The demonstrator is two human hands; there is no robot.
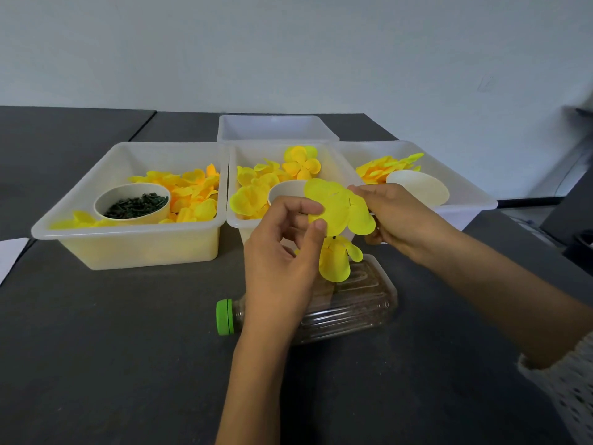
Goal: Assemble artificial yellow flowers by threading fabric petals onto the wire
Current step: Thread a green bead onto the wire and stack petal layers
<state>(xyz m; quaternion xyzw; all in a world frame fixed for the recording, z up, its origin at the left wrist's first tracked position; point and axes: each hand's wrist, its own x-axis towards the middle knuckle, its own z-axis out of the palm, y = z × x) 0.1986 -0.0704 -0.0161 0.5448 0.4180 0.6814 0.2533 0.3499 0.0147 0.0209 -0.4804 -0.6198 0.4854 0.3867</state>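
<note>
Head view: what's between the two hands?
The yellow fabric petal, pinched by left hand and right hand; a smaller petal layer hangs below it.

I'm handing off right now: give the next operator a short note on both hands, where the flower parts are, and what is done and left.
Left hand pinches the edge of the large yellow petal layer; right hand holds its other side.
Smaller petal layers hang below it, apparently already on the stem, above the lying plastic bottle.
Spare petals fill three trays; a cup of dark green pieces sits in the left one.
Left: seat this layer, then add the rest.
</note>
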